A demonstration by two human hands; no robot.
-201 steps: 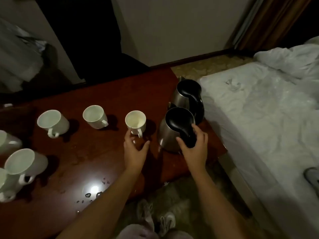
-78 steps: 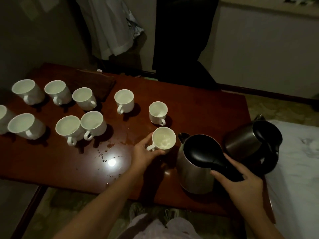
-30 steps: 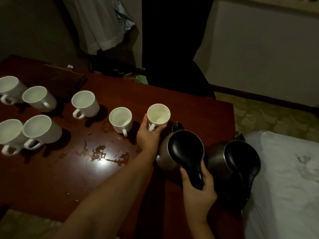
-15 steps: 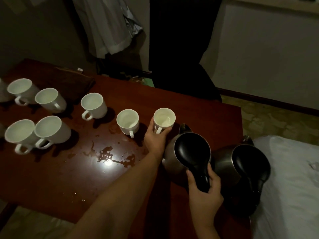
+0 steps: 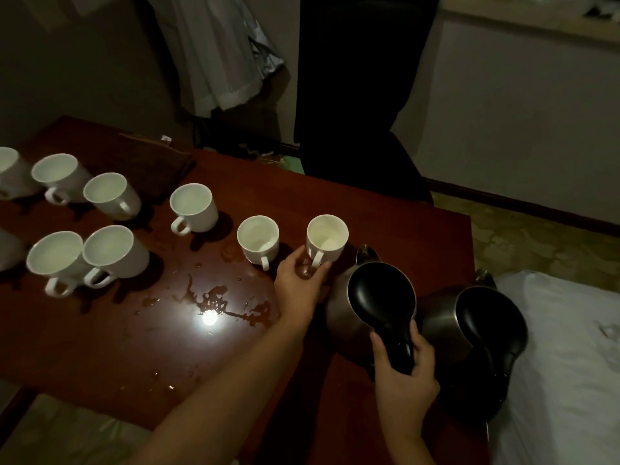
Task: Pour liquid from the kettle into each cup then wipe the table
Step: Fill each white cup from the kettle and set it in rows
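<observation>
The kettle (image 5: pixel 365 307), steel with a black lid and handle, stands upright on the right part of the dark red table (image 5: pixel 385 209), its spout pointing away toward the far side. The right hand (image 5: pixel 402 380) wraps its fingers around the black handle from the near side. Just left of the spout sits a white cup (image 5: pixel 327 238) with a little pale liquid in the bottom. The left hand (image 5: pixel 300 283) holds this cup low down, thumb and fingers curled to either side of its handle; how firmly it pinches is hard to tell in the dim light. Beside it to the left is a second cup (image 5: pixel 258 239), also holding only a little liquid, and farther left a third cup (image 5: pixel 193 208) that looks full. More white cups (image 5: pixel 87 256) stand in two rows toward the left edge. A puddle (image 5: pixel 218 302) of spilled liquid spreads on the table near the left hand, catching a bright reflection. A dark brown cloth (image 5: pixel 151 162) lies folded at the far left of the table. A second kettle (image 5: pixel 469 327) stands just right of the first, near the table's right edge, with a white bed (image 5: pixel 563 364) beyond it
</observation>
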